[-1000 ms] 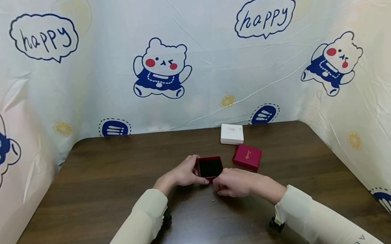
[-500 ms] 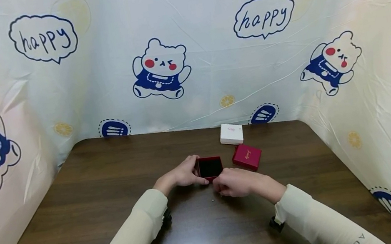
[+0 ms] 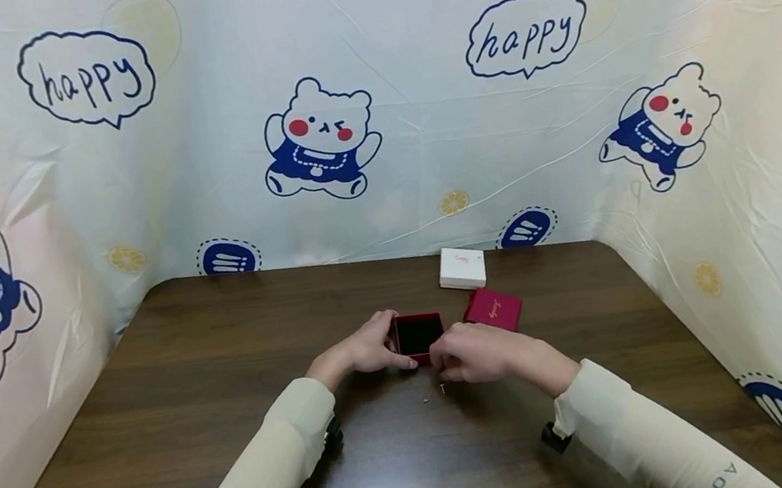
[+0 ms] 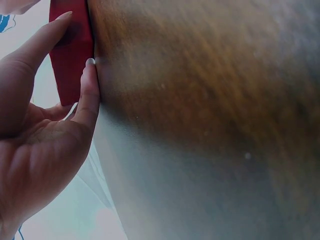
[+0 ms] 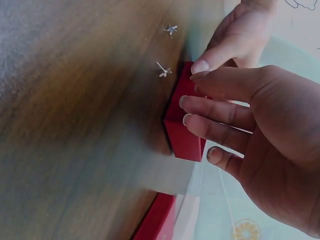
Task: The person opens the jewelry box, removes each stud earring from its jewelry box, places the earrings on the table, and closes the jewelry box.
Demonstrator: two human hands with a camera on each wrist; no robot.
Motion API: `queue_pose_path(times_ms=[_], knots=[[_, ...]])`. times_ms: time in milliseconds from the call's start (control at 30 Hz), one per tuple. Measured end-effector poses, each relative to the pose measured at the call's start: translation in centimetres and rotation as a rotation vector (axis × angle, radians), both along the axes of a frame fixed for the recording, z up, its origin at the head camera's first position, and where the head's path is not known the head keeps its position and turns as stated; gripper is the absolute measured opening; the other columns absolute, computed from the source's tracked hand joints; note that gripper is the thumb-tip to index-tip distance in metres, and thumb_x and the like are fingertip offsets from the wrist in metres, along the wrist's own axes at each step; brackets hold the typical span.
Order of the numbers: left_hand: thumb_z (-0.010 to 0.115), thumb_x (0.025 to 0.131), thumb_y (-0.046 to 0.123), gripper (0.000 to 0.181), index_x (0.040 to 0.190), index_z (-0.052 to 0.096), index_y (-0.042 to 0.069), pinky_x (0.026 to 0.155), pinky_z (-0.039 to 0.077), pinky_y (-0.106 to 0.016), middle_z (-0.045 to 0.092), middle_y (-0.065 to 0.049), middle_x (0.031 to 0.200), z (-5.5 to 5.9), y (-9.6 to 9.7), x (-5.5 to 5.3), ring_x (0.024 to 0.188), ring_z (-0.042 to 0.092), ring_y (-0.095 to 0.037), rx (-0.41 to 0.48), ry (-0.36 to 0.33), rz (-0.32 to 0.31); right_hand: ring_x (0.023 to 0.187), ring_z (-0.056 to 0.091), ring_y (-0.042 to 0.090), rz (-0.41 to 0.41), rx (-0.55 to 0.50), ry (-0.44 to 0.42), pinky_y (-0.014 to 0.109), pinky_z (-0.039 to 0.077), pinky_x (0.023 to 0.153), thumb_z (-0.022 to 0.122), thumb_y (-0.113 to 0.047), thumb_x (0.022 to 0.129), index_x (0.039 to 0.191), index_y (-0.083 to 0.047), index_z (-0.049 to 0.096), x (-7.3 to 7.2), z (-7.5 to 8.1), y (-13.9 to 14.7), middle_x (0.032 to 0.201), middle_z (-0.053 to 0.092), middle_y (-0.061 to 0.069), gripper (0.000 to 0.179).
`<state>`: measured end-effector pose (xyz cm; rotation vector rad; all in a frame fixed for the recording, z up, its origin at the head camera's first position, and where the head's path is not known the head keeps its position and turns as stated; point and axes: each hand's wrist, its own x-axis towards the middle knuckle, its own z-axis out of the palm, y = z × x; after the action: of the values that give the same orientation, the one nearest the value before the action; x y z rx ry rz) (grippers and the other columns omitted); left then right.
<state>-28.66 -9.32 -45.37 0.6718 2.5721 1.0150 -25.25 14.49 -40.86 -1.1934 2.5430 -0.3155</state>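
A small red box (image 3: 422, 357) with a black inside (image 3: 419, 332) stands on the table without a lid. My left hand (image 3: 373, 344) grips it from the left, its thumb (image 4: 47, 37) along the red side. At the box's front right corner is my right hand (image 3: 474, 351), its fingers loosely bent close to the red wall; nothing shows held between them. Whether its fingertips touch the box is hard to tell. Two small silvery stud earrings lie on the table in front: one earring (image 5: 164, 71) nearer the box corner, the other earring (image 5: 171, 31) farther left.
A red lid (image 3: 495, 310) with gold lettering lies right of the box, partly behind my right hand. Behind it sits a white square box (image 3: 462, 267). The brown wooden table (image 3: 222, 328) ends at a printed cloth backdrop (image 3: 422, 146).
My right hand has let go of an earring, which now shows on the table. It has risen slightly up and right, towards the box corner. My left hand keeps its place.
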Motion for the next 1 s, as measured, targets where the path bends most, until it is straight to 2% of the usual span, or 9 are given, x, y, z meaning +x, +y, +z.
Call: queue_pose_path(times_ms=[333,700,833,1000], knots=[[0.088,0.082,0.028,0.074,0.137,0.046,0.002,0.091,0.045,-0.037,0.049,-0.011,0.120,-0.2,0.1,-0.1,0.103,0.050,-0.021,0.017,-0.006,0.002,0.072,0.057,0.011,-0.029,-0.019,0.030,0.027,0.051,0.070,0.072,-0.019,0.096,0.104,-0.015,0.074,-0.6,0.4,0.5,0.082,0.063,-0.010,0.009],[0.089,0.082,0.028,0.072,0.135,0.047,0.002,0.089,0.045,-0.035,0.049,-0.010,0.117,-0.3,0.1,-0.1,0.099,0.051,-0.020,0.026,-0.004,-0.003,0.074,0.058,0.011,-0.090,-0.027,0.033,0.029,0.051,0.070,0.072,-0.020,0.096,0.098,-0.018,0.071,-1.5,-0.4,1.6,0.080,0.062,-0.009,0.003],[0.089,0.081,0.026,0.072,0.134,0.047,0.001,0.088,0.046,-0.035,0.050,-0.012,0.117,-0.2,0.0,-0.1,0.098,0.052,-0.021,0.032,0.002,-0.006,0.073,0.059,0.011,-0.112,-0.027,0.030,0.029,0.051,0.069,0.072,-0.021,0.097,0.100,-0.017,0.073,-1.9,-0.5,2.1,0.080,0.063,-0.010,0.005],[0.088,0.082,0.027,0.072,0.135,0.047,0.000,0.089,0.045,-0.036,0.049,-0.013,0.118,-0.1,0.0,-0.1,0.098,0.052,-0.021,0.034,0.001,-0.010,0.073,0.058,0.010,-0.131,-0.017,0.068,0.029,0.052,0.071,0.072,-0.020,0.097,0.104,-0.017,0.074,-2.5,-0.5,2.8,0.083,0.063,-0.011,0.008]])
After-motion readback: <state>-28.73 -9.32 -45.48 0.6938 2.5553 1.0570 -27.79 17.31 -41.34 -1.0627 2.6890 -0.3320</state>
